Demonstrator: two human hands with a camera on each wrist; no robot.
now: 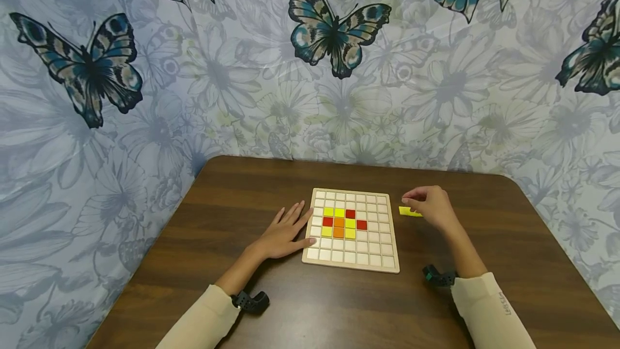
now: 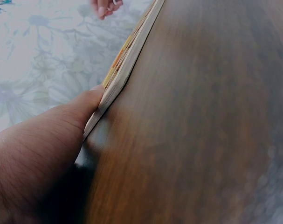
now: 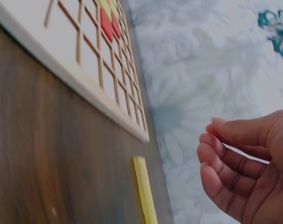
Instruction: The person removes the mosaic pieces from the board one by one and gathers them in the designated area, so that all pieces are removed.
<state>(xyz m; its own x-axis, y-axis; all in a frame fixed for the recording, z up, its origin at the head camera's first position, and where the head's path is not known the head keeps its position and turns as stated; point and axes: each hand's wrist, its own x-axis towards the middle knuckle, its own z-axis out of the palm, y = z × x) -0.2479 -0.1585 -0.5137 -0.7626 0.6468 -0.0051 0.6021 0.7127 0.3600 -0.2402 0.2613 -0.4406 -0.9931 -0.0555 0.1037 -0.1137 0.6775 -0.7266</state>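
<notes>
While a yellow strip (image 1: 406,211) is pointing sideways toward the grid board (image 1: 349,267), the right hand (image 1: 432,208) is hovering above, loosely curled, seemingly empty. The left hand (image 1: 282,235) is lying outspread.

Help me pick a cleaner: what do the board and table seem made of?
The board looks like pale, matte wood, from its plain tan rim. The table could be wood or laminate: brown streaked grain with a satin sheen.

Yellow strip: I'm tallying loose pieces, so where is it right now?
In the head view, the yellow strip lies on the table, just right of the gridded board, partly hidden by the right hand.
</notes>
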